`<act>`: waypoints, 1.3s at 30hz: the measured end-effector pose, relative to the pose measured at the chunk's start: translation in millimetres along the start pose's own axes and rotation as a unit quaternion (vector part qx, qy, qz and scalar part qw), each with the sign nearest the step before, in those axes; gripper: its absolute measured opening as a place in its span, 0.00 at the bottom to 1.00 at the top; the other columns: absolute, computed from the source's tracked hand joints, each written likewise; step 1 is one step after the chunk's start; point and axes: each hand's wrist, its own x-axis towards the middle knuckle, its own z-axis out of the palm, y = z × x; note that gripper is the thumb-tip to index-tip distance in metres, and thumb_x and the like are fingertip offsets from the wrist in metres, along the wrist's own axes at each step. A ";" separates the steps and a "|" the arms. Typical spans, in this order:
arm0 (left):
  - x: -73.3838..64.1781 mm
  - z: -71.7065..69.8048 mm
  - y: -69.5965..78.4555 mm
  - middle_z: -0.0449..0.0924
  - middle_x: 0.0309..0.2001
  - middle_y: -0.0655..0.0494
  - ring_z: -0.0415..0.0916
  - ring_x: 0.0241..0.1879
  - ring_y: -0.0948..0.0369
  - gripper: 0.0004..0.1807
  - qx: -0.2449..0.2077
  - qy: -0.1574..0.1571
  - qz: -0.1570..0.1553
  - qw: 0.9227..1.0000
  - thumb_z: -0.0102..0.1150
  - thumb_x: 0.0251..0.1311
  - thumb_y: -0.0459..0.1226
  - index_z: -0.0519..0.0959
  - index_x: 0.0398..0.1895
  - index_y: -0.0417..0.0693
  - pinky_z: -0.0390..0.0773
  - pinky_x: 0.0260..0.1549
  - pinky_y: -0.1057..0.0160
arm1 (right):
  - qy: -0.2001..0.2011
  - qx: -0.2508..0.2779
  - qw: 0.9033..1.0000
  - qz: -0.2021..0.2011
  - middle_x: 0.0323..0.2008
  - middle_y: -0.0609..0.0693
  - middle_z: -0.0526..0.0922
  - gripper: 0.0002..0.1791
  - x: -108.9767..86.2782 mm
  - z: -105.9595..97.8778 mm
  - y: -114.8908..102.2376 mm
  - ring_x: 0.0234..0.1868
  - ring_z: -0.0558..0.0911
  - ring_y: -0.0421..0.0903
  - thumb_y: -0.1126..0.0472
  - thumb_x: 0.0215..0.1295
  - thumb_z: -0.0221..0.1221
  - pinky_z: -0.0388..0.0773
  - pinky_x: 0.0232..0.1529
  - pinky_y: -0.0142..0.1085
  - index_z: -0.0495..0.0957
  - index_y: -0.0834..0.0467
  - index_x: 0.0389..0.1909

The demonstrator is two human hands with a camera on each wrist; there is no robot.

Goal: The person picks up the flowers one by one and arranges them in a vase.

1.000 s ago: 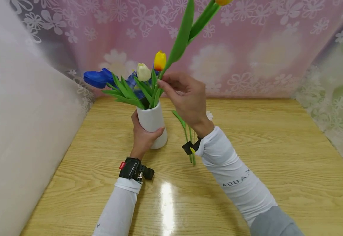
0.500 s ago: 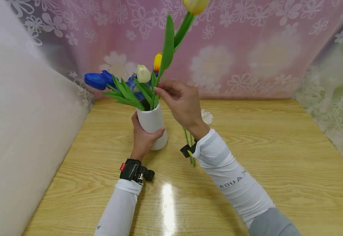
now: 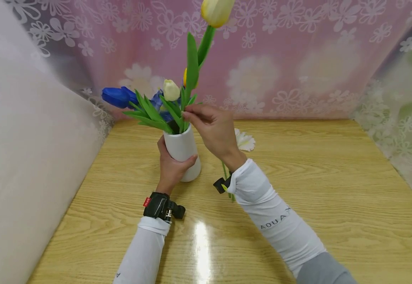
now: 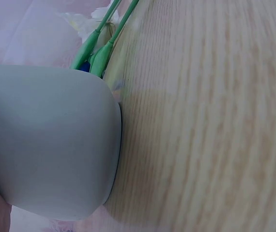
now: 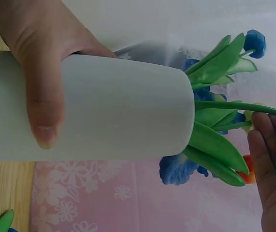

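Note:
My left hand grips the white vase around its lower middle, thumb across the front. The vase stands on the table, and its base shows against the wood in the left wrist view. Above the rim, my right hand pinches the green stem of a pale yellow tulip. In the right wrist view that stem runs down into the vase mouth. A blue tulip, a white tulip and an orange-yellow tulip, mostly behind a leaf, stand in the vase among green leaves.
A white flower lies on the wooden table behind my right wrist, with green stems beside the vase. A pink floral curtain hangs at the back, and a white panel stands on the left.
My right hand has moved down and left toward the vase mouth, lowering the pale yellow tulip, which now stands more upright. The left hand and vase have hardly moved.

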 end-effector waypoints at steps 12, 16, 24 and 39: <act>6.2 -1.0 -26.8 0.65 0.58 0.45 0.70 0.50 0.51 0.55 0.004 0.002 -0.009 1.000 0.74 0.43 0.33 0.47 0.70 0.52 0.71 0.46 0.50 | -0.012 -0.037 0.994 0.105 0.28 0.49 0.86 0.08 -9.5 -1.0 14.0 0.28 0.84 0.41 0.60 0.61 0.65 0.80 0.35 0.33 0.87 0.61 0.34; 7.7 -0.8 -32.5 0.66 0.57 0.48 0.71 0.49 0.52 0.54 0.007 0.010 -0.009 1.000 0.76 0.42 0.36 0.49 0.69 0.56 0.71 0.45 0.50 | -0.015 -0.026 0.989 0.144 0.29 0.49 0.86 0.09 -21.5 -7.7 24.0 0.29 0.84 0.41 0.58 0.61 0.65 0.80 0.36 0.34 0.86 0.60 0.34; 4.6 -0.4 -33.0 0.66 0.55 0.50 0.70 0.49 0.52 0.55 0.016 0.020 -0.018 1.000 0.76 0.40 0.38 0.49 0.69 0.58 0.70 0.46 0.49 | 0.058 0.032 0.986 0.154 0.33 0.61 0.84 0.09 -53.0 -36.1 38.0 0.31 0.85 0.50 0.67 0.63 0.62 0.80 0.37 0.38 0.82 0.70 0.39; -1.5 7.2 -5.9 0.64 0.57 0.43 0.67 0.52 0.52 0.52 0.003 0.008 -0.020 1.000 0.71 0.44 0.27 0.47 0.69 0.44 0.67 0.48 0.53 | 0.065 -0.035 0.977 0.201 0.34 0.58 0.84 0.14 -71.7 -94.9 78.2 0.31 0.84 0.45 0.58 0.64 0.62 0.80 0.38 0.36 0.83 0.66 0.40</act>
